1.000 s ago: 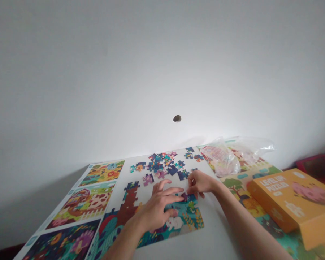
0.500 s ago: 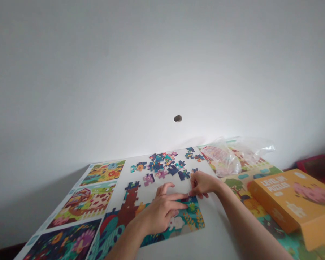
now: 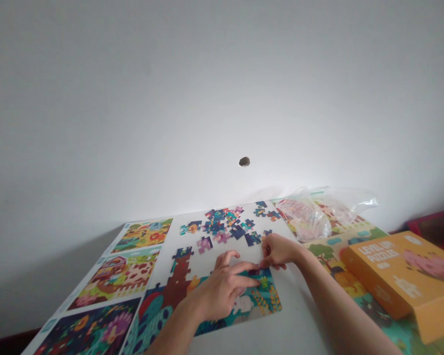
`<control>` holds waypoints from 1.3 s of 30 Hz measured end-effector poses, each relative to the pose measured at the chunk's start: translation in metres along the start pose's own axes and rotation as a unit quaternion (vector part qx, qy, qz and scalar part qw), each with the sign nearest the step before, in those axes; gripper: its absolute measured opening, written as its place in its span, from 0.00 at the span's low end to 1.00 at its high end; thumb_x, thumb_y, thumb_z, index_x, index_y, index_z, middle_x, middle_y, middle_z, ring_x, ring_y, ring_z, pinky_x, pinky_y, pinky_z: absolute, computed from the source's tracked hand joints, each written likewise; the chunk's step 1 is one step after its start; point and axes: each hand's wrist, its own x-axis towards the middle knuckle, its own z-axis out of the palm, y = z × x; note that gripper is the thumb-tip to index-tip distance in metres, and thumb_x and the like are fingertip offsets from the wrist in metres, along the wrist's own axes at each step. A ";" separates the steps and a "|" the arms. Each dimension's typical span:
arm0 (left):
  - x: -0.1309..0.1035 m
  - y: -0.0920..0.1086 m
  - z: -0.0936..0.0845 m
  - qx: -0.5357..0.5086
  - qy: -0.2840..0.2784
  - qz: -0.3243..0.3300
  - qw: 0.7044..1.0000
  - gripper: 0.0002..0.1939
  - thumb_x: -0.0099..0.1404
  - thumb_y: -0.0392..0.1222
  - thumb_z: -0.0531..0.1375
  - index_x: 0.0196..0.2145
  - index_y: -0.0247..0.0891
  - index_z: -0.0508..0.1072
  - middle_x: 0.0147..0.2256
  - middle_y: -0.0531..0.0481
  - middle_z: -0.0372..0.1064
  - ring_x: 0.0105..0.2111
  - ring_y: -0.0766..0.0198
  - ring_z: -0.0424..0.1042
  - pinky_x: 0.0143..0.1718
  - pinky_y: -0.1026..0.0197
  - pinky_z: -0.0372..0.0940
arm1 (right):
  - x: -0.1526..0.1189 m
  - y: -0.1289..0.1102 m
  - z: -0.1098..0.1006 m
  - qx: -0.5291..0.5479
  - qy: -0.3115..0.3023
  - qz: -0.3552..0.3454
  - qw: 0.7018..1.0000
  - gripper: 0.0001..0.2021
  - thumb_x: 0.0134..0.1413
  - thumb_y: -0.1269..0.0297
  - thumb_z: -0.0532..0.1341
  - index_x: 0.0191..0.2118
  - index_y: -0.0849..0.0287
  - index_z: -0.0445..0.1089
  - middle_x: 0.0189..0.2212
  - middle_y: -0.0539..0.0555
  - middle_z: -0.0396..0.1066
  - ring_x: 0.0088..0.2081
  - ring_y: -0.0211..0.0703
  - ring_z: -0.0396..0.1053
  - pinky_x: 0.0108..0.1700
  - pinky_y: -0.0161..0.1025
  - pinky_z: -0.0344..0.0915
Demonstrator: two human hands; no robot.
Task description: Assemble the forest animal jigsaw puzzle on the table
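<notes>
A partly joined jigsaw puzzle (image 3: 259, 298) lies on the white board, showing plants, a pale animal and a brown trunk shape. Across its upper part rests my left hand (image 3: 225, 283), fingers spread and two fingertips pointing right along the joined pieces. My right hand (image 3: 277, 251) is pinched at the puzzle's upper right edge, its fingertips against a small dark puzzle piece (image 3: 256, 271) that they partly hide. The two hands nearly meet there. Just beyond them lie several loose puzzle pieces (image 3: 216, 227) in a scattered heap.
Printed picture panels (image 3: 114, 278) run down the board's left side. To the right stand an orange puzzle box (image 3: 395, 266) with its flap open and, farther back, clear plastic bags (image 3: 311, 217). A white wall (image 3: 207, 98) with a hole rises behind.
The view has shifted very slightly. Both hands stay at almost the same spot on the puzzle; the left fingers still lie flat and the right fingers remain pinched.
</notes>
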 end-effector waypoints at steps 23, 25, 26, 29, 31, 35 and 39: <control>0.003 0.003 0.002 0.018 0.137 -0.026 0.990 0.15 0.60 0.30 0.53 0.40 0.41 0.74 0.40 0.45 0.68 0.48 0.52 0.60 0.53 0.47 0.56 | -0.001 -0.013 0.008 -0.053 -0.026 0.027 0.998 0.15 0.35 0.56 0.70 0.20 0.60 0.66 0.11 0.44 0.61 0.13 0.32 0.58 0.15 0.29 0.53; 0.002 -0.001 0.001 0.036 0.149 -0.050 0.987 0.12 0.60 0.30 0.53 0.37 0.40 0.74 0.38 0.46 0.68 0.46 0.53 0.61 0.51 0.49 0.56 | -0.001 -0.014 0.008 -0.073 -0.034 0.049 0.996 0.16 0.33 0.56 0.71 0.20 0.60 0.66 0.12 0.45 0.62 0.13 0.33 0.58 0.15 0.30 0.54; 0.001 -0.002 0.002 0.044 0.148 -0.063 0.986 0.12 0.59 0.30 0.53 0.36 0.40 0.74 0.38 0.46 0.68 0.45 0.54 0.62 0.50 0.49 0.56 | -0.002 -0.013 0.007 -0.079 -0.032 0.059 0.995 0.16 0.33 0.56 0.72 0.20 0.60 0.66 0.12 0.45 0.62 0.13 0.33 0.59 0.15 0.30 0.54; -0.001 -0.005 0.002 0.053 0.129 -0.084 0.987 0.11 0.60 0.32 0.55 0.37 0.41 0.74 0.38 0.47 0.67 0.42 0.56 0.64 0.49 0.49 0.55 | -0.004 -0.012 0.004 -0.084 -0.026 0.066 0.994 0.17 0.34 0.55 0.71 0.21 0.60 0.67 0.12 0.46 0.62 0.13 0.34 0.60 0.15 0.30 0.55; -0.002 -0.005 0.002 0.053 0.117 -0.083 0.988 0.11 0.59 0.34 0.57 0.39 0.41 0.74 0.39 0.47 0.67 0.41 0.56 0.65 0.49 0.50 0.55 | -0.006 -0.013 0.004 -0.089 -0.018 0.060 0.994 0.16 0.35 0.54 0.71 0.21 0.60 0.67 0.13 0.46 0.63 0.13 0.34 0.60 0.15 0.30 0.55; -0.003 -0.002 0.000 0.047 0.098 -0.076 0.991 0.14 0.57 0.36 0.60 0.43 0.42 0.73 0.41 0.47 0.66 0.43 0.55 0.65 0.50 0.50 0.54 | -0.004 -0.014 0.006 -0.127 0.013 0.040 0.991 0.17 0.36 0.51 0.70 0.23 0.60 0.70 0.14 0.47 0.64 0.14 0.35 0.61 0.16 0.31 0.54; -0.003 0.002 -0.003 0.029 0.084 -0.068 0.994 0.15 0.57 0.39 0.62 0.44 0.44 0.74 0.42 0.47 0.65 0.43 0.55 0.65 0.49 0.51 0.56 | -0.002 -0.015 0.007 -0.174 0.066 0.013 0.982 0.13 0.35 0.56 0.70 0.24 0.60 0.73 0.19 0.50 0.70 0.21 0.37 0.66 0.21 0.31 0.55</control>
